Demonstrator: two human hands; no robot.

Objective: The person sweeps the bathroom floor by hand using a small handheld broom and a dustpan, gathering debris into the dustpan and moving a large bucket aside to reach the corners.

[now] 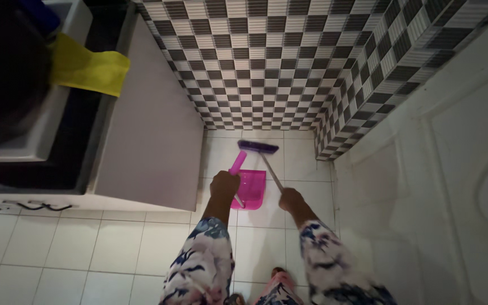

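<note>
Floral sleeves [199,265] are seen nearest. Just beyond, the left hand [223,186] is wrapped tight around the pink dustpan's handle [237,164]; the right hand [291,199] is closed around the broomstick [272,172]. Beside the dustpan [251,189], the purple broom head [258,147] is pressed to the floor, checkered wall [266,62] beyond.

Long white sleeves [201,265] printed with dark blue and pink flowers cover both forearms to the wrists

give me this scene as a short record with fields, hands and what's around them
left hand: grips the pink dustpan by its handle
right hand: grips the broom by its stick
broom head: purple, on the floor beyond the dustpan
floor: white tiles
wall: checkered tiles
left side: white cabinet, yellow cloth on top
</note>
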